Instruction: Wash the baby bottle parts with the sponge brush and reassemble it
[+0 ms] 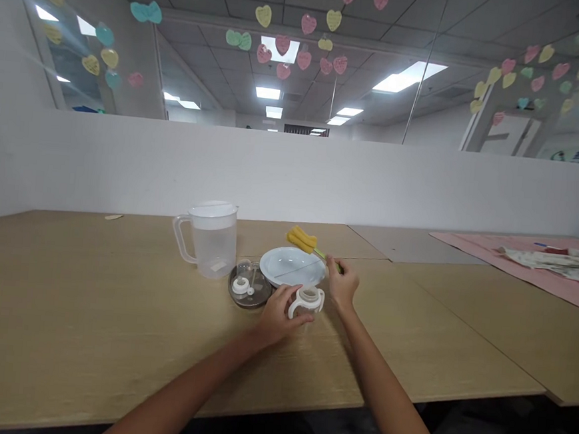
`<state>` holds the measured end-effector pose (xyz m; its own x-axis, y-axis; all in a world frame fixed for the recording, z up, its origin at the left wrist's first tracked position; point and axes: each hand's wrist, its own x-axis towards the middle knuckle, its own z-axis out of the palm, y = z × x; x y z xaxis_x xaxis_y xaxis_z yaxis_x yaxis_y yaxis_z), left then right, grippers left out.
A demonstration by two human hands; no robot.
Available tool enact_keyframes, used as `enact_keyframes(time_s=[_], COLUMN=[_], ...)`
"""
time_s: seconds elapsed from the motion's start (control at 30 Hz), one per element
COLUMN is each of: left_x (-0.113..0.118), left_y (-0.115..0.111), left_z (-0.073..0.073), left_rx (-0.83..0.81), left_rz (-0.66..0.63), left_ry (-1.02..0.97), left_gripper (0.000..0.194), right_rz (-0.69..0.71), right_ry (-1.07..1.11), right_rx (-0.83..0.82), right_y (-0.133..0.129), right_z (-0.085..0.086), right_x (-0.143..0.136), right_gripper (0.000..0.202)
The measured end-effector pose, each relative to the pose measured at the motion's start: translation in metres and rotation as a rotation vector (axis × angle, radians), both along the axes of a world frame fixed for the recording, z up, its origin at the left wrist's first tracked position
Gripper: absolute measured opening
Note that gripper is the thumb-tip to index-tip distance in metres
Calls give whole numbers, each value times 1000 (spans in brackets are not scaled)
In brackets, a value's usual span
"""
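Observation:
My left hand (279, 315) is closed around a small baby bottle (307, 305) with white side handles and an uncapped round mouth. In my right hand (342, 283) is the green handle of a bottle brush (302, 239), its yellow sponge head tilted up to the left above a white bowl (286, 265). The bowl stands just behind both hands. Left of it, a dark round tray (258, 303) carries a white ring-shaped bottle part (240, 285), a thin straw-like piece and a clear cover.
A translucent pitcher (213, 243) with liquid in it stands at the back left, handle to the left. A pink cloth (477, 248) with patterned fabric lies at the far right. The wooden table (109, 336) meets a white wall (292, 177) below glass with heart-shaped notes.

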<state>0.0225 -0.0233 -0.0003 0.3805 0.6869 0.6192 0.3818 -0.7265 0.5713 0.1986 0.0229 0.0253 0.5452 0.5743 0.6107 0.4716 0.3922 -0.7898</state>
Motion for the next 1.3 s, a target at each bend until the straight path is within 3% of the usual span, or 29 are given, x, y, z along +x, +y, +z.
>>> enact_keyframes(time_s=[0.33, 0.53, 0.7, 0.9, 1.03, 1.3], left_x=[-4, -18, -24, -49, -62, -56], left_y=[-13, 3, 26, 34, 29, 22], left_z=[8, 25, 29, 24, 27, 30], left_rx=[186, 341, 428, 617, 746, 796], left_rz=[30, 375, 532, 541, 543, 497], left_ry=[-79, -246, -226, -29, 160, 315], left_gripper=[54, 56, 52, 48, 44, 47], right_rz=[10, 49, 67, -316, -447, -379], right_ry=[279, 375, 101, -539, -761, -904], right_rx=[28, 74, 119, 270, 432, 466], right_y=[-5, -3, -1, -6, -14, -20], right_z=[7, 9, 2, -2, -1, -4], right_x=[-2, -1, -2, 8, 7, -17], right_gripper=[56, 55, 50, 38, 31, 25])
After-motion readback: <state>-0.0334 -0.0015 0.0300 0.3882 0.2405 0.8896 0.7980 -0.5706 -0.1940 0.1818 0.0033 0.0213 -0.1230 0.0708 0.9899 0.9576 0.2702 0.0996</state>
